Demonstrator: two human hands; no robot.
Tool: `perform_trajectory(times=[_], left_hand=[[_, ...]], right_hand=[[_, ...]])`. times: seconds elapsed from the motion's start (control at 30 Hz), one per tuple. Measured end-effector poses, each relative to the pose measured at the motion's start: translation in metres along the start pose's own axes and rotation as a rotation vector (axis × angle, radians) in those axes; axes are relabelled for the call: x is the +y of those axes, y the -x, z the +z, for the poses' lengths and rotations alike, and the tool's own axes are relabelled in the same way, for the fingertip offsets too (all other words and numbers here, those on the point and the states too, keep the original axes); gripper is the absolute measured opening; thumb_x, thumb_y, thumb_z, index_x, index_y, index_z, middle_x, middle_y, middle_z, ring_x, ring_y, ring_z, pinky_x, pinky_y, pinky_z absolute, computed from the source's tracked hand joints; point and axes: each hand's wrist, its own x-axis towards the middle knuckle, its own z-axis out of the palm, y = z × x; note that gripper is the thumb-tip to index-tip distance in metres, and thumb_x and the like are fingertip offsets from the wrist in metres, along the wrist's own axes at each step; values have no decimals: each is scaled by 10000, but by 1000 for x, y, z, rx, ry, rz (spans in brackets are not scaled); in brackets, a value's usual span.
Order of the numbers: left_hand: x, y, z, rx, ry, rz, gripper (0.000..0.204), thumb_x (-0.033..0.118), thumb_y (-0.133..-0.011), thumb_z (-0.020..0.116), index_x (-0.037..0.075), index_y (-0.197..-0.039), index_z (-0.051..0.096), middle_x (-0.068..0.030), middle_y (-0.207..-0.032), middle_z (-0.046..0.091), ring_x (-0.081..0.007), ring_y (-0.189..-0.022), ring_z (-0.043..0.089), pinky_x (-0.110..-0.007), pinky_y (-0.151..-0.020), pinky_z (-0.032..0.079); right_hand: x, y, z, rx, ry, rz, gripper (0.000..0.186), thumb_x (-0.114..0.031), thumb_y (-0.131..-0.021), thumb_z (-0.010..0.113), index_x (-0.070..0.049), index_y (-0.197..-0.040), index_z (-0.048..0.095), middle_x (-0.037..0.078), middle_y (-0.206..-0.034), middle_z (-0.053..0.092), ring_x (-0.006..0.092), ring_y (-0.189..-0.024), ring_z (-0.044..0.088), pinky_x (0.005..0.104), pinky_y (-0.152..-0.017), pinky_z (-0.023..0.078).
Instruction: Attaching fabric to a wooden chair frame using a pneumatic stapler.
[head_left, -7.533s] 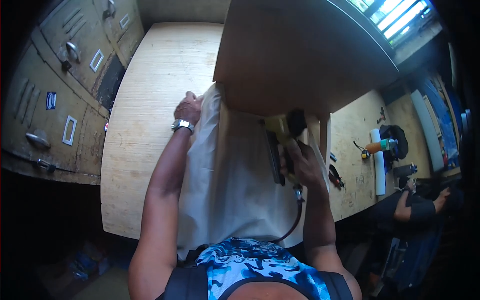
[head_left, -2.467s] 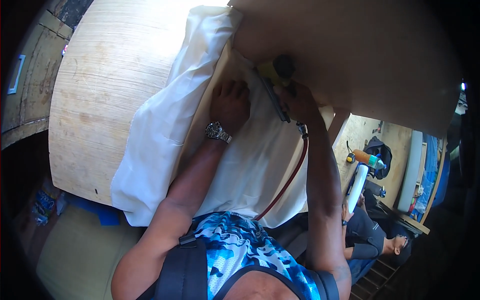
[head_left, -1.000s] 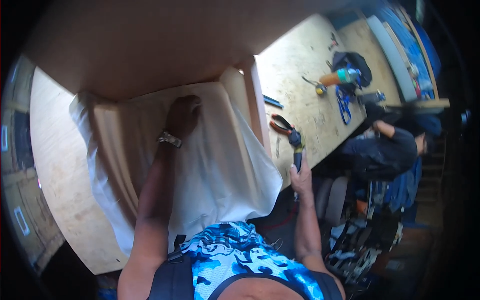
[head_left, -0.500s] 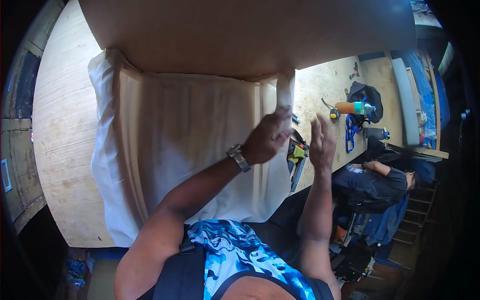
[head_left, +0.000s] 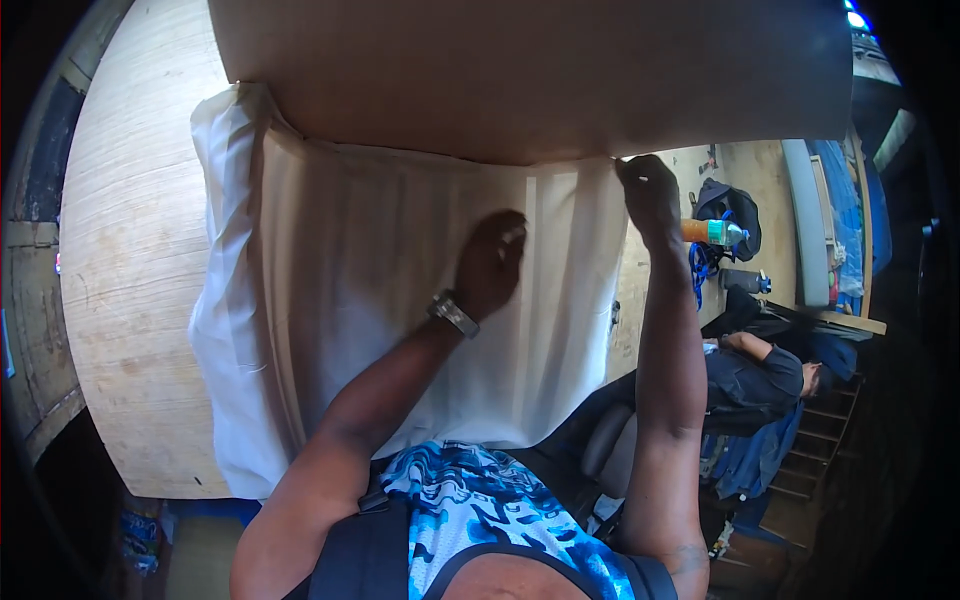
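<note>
White cloth (head_left: 350, 250) is pinched in the right hand (head_left: 651, 195), upper right. Mid-frame, the left hand (head_left: 492, 262) half-curls, fingertips obscured; can't tell its hold.

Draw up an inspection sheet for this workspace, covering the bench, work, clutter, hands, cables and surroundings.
Surface: pale wooden workbench, faintly marked.
Job's things: white fabric, wrinkled along its left side; brown panel at its far edge.
Clutter: bottle of orange liquid, partly hidden by the right forearm; black bag-like item; blue strap.
Left hand: over the fabric, fingers curled; grip unclear.
Right hand: at the fabric's far right corner, fingers bent; grip unclear.
Cables: nothing seen.
Surroundings: another person in dark clothing, at right.
</note>
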Motion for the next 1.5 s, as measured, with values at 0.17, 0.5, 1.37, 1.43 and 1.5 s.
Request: perform_trajectory(times=[0.17, 0.5, 1.37, 1.43, 1.5], left_hand=[[-29, -59, -19, 75, -172, 78, 249, 101, -947, 656, -2, -1172, 680, -201, -1163, 712, -406, -1084, 663, -485, -956, 541], [-36, -89, -14, -110, -322, 106, 368, 111, -965, 654, 8, -1316, 620, -208, -1193, 702, -312, -935, 732, -450, -851, 586], [-32, -42, 39, -243, -649, 192, 867, 577, -1007, 569, -50, -1565, 354, -307, -1638, 311, -470, -1541, 267, -574, -1246, 261], [-34, -43, 42, -247, -644, 174, 904, 595, -994, 581, -59, -1568, 340, -322, -1636, 300, -477, -1540, 263, -576, -1244, 262], [-36, -44, 43, -256, -649, 163, 942, 614, -980, 591, -71, -1569, 327, -335, -1635, 290, -483, -1538, 262, -579, -1241, 263]], right_hand=[[0, -6, -13, -166, -604, 304, 210, -149, -985, 644, -10, -1142, 657, 104, -925, 713, 197, -788, 698, 348, -672, 555], [-2, 6, -45, -486, -607, 135, 410, -84, -960, 694, -37, -1366, 672, 93, -1038, 720, 150, -848, 648, 297, -698, 557], [-2, 2, -28, -53, 410, -410, 253, -312, -1011, 666, -82, -960, 758, 68, -928, 760, 238, -785, 730, 377, -729, 588], [2, 4, -22, -25, 400, -394, 230, -292, -1020, 645, -110, -938, 758, 76, -947, 759, 293, -829, 731, 410, -744, 591], [6, -1, -15, 2, 574, -528, 256, -317, -1014, 649, -101, -928, 756, 94, -931, 758, 312, -835, 735, 427, -756, 591]])
